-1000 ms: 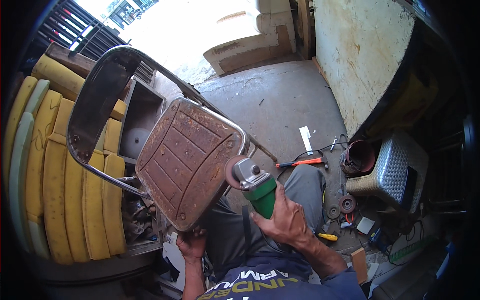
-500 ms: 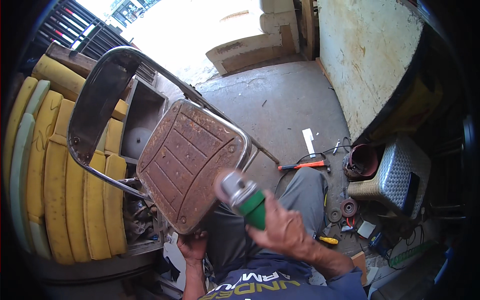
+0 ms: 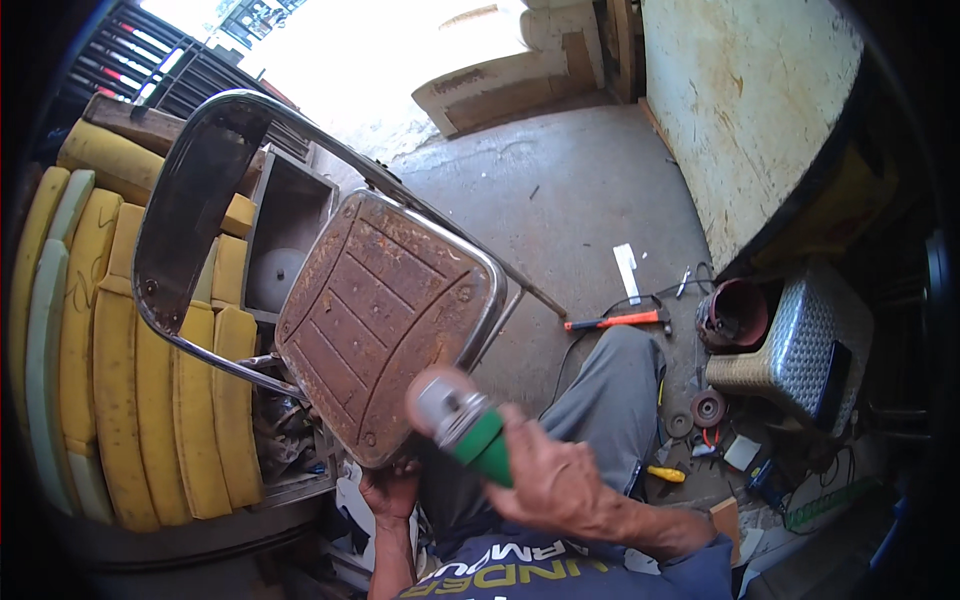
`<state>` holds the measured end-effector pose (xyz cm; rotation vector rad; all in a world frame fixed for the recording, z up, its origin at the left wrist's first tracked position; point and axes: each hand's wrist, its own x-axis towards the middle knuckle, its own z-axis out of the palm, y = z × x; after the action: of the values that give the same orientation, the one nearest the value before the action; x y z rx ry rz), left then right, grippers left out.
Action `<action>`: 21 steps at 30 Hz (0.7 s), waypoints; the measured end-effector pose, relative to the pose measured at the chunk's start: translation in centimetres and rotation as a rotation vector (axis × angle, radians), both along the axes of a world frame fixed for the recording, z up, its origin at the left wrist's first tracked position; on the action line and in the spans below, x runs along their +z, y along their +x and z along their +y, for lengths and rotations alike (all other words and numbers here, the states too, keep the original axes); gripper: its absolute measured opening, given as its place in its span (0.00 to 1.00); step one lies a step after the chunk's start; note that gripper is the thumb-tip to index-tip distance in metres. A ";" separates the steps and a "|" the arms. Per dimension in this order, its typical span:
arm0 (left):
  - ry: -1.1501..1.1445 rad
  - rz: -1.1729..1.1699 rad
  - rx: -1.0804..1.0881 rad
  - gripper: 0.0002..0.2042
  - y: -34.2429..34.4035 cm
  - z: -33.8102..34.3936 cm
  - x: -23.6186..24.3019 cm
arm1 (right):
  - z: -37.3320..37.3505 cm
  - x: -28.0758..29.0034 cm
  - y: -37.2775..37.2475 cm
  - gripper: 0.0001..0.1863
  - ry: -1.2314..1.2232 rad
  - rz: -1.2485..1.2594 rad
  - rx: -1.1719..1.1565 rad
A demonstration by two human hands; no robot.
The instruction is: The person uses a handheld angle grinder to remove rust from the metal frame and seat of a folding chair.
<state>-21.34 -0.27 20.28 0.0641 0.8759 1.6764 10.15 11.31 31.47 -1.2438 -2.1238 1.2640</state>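
Grinder (image 3: 483, 450) moved along rusty seat (image 3: 375, 325) toward its bottom corner. Right hand (image 3: 555, 475) wraps grinder; left hand (image 3: 390, 492) at that corner, finger closure unclear. Keep disc (image 3: 418, 400) shallow.

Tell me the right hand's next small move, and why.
Probably guide the green grinder along the near edge of the rusty seat: the right hand grips the tool, its head overlaps that edge, and the left hand is at the lower corner.
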 end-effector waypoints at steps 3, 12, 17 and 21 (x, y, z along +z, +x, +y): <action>-0.049 0.049 -0.002 0.21 -1.6 -1.3 -1.1 | -0.8 0.4 -1.2 0.47 -0.046 0.035 0.169; 0.110 -0.004 -0.087 0.21 -1.7 -0.6 -2.4 | 2.3 0.6 0.8 0.46 0.064 -0.042 -0.114; -0.249 0.041 0.023 0.20 -0.6 -1.4 -1.2 | -1.6 -0.6 -1.1 0.47 0.012 0.063 0.068; -0.320 0.021 -0.332 0.28 -0.6 -5.2 -2.8 | 0.7 -3.3 -0.3 0.48 -0.038 0.157 -0.433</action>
<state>-21.93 -5.51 17.51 0.0075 1.0768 1.2166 9.84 11.97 28.19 -1.4668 -1.6134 1.1669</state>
